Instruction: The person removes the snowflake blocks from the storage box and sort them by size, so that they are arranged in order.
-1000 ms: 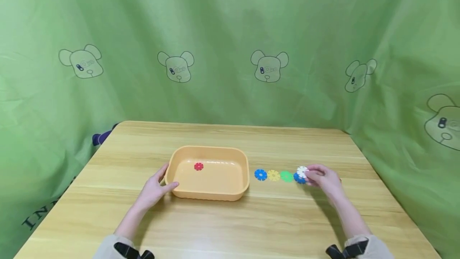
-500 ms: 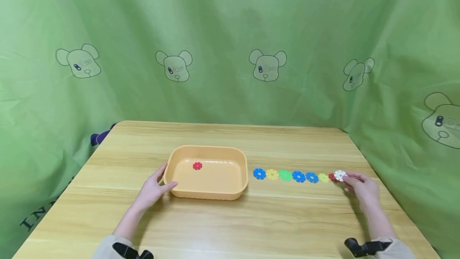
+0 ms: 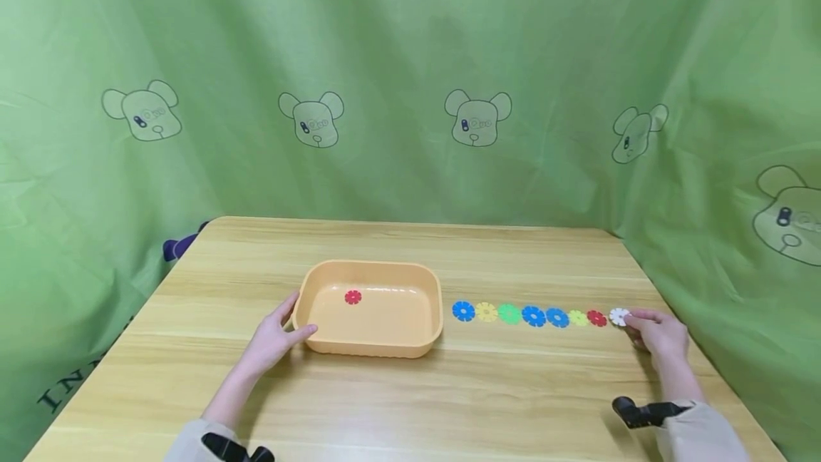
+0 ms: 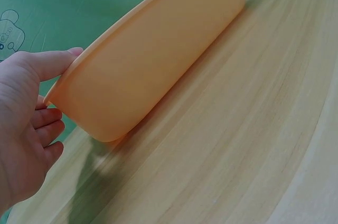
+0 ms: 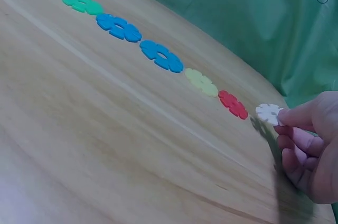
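Note:
My left hand (image 3: 272, 339) grips the left end of an orange plastic basin (image 3: 385, 349), thumb over the rim in the left wrist view. Inside the basin lies one red snowflake disc (image 3: 353, 296). Between thumb and forefinger, my right hand (image 3: 661, 336) pinches a white snowflake disc (image 5: 268, 113) just above the table, at the right end of a row. Nearest to it in that row is another red disc (image 5: 233, 104). Leftward follow a yellow-green disc (image 5: 201, 82), two blue discs (image 5: 161, 56), a green disc (image 5: 82, 3), a pale yellow disc (image 3: 487, 311) and one more blue disc (image 3: 463, 311).
The wooden table (image 3: 398, 405) carries the basin left of centre and the row of discs to its right. A green curtain (image 3: 398, 177) with bear-head prints hangs behind and along both sides. The table's right edge runs close beyond my right hand.
My right hand has carried the white disc rightward along the row, past the blue, yellow-green and red discs, and lowered it beside the red one. My left hand stays on the basin.

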Demonstrator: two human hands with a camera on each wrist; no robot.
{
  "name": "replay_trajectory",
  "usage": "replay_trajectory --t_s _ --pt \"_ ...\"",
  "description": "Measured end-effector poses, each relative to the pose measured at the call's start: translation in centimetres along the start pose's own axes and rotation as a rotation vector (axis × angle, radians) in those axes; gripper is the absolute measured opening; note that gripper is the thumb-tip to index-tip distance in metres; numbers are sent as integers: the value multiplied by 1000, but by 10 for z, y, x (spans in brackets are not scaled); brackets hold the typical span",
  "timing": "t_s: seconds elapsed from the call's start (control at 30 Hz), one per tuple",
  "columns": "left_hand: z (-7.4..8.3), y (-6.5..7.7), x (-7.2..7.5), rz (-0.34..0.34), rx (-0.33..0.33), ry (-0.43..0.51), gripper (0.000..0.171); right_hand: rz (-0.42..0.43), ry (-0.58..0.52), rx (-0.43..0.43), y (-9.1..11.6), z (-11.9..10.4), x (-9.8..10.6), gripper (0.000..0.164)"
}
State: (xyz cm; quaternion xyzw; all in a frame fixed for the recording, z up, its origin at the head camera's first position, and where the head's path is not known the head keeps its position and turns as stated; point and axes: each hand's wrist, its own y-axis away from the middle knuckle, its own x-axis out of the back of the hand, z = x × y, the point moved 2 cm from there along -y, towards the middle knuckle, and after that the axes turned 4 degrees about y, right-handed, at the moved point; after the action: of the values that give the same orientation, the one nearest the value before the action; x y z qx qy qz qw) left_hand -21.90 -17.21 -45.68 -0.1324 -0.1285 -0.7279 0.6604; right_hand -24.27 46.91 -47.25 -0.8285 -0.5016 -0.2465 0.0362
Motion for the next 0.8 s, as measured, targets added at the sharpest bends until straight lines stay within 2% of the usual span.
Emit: replay_trajectory --t_s 0.13,0.47,0.67,0.8 --pt "-1 0 -1 0 5 0 83 17 78 7 -2 -1 -1 5" --pt "-1 0 -1 -3 5 4 82 56 247 32 -1 -4 -3 36" --pt "-5 -2 -1 7 1 7 82 73 314 50 1 -4 -5 41" --pt "-5 -3 -1 8 -3 1 81 85 299 48 1 -4 -6 42"
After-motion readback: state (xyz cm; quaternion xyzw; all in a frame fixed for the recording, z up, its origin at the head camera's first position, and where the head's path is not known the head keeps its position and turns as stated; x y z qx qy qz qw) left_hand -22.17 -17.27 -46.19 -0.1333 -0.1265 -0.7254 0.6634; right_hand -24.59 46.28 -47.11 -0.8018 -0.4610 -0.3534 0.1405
